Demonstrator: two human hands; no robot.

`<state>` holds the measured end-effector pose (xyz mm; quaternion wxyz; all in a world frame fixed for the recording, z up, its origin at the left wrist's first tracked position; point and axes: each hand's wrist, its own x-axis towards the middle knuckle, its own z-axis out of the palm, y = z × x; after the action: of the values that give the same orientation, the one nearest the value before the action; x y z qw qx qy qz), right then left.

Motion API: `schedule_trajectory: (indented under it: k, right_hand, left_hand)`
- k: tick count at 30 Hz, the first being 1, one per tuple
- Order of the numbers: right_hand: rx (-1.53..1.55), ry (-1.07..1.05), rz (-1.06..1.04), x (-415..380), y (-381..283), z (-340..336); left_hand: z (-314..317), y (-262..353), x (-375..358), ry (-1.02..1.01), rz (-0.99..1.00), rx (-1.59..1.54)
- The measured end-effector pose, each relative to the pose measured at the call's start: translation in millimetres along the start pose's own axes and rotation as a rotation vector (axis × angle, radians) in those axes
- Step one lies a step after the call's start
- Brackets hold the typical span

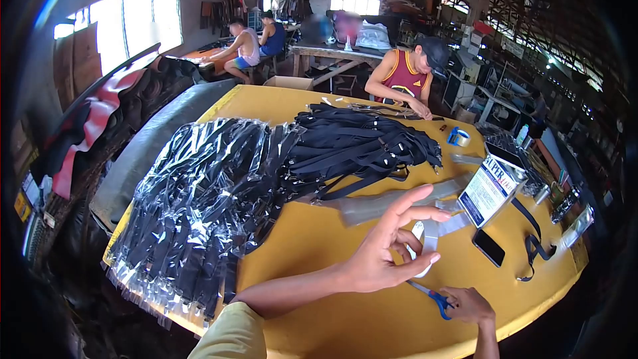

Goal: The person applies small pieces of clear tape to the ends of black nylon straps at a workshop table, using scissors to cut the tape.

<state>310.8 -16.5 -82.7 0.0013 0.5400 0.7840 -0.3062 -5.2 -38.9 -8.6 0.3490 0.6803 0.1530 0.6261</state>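
Note:
My left hand [392, 246] is raised over the yellow table, index and middle fingers stretched out and the other fingers curled at a pale ring, which looks like a roll of clear tape [430, 236]. Lower right, my right hand [467, 306] grips the blue handles of a pair of scissors [438, 300]. Their blades point up and left, below my left hand. Clear plastic sleeves [362, 208] lie flat beyond my left hand. Black straps in clear plastic [199, 206] form a large pile on the left. Unwrapped black straps [362, 143] are heaped beside it.
A phone [489, 247] lies right of my hands, near a printed white container [488, 189] and a loose black strap [533, 249]. A blue tape dispenser [457, 136] is farther back. Across the yellow table [299, 299] a co-worker [405, 76] handles thin pieces. Two people sit back left.

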Motion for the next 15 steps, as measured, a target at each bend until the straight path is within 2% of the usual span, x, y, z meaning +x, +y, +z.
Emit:
schedule_trajectory:
  k: [2, 3, 4, 5, 7, 8, 9, 10, 15]
  right_hand:
    - [-0.036, -0.075, 0.067, -0.5, 10.6, -12.8]
    - [0.024, -0.083, -0.006, -2.5, 16.5, -20.5]
    - [0.088, -0.086, -0.067, -8.4, 19.1, -26.9]
    - [0.309, -0.1, -0.012, -21.1, 3.1, -43.7]
    - [0.202, -0.025, 0.009, -41.3, -17.9, -76.2]
    - [0.129, 0.066, -0.078, -49.5, -12.1, -87.3]
    - [0.182, 0.1, -0.068, -61.1, -26.7, -102.9]
    - [0.077, 0.13, -0.118, -69.4, -33.1, -114.5]
    - [0.02, 0.143, -0.211, -85.6, -67.6, -154.2]
  left_hand:
    - [-1.7, 1.3, 0.3, -0.006, -0.005, -0.017]
    - [-2.7, 2.9, 0.3, -0.009, -0.029, -0.006]
    - [-2.2, 3.1, 0.5, -0.019, -0.057, -0.006]
    - [-3.1, -0.6, 0.0, -0.022, -0.051, -0.003]
    - [-2.0, -6.9, 1.9, -0.014, 0.009, 0.033]
    - [-2.0, -7.8, 0.1, -0.016, -0.018, 0.006]
    - [-3.4, -7.8, -0.2, -0.018, -0.045, -0.007]
    - [-1.9, -7.7, 0.6, -0.019, -0.025, 0.012]
    - [-0.6, -6.1, 0.3, -0.067, -0.043, 0.011]
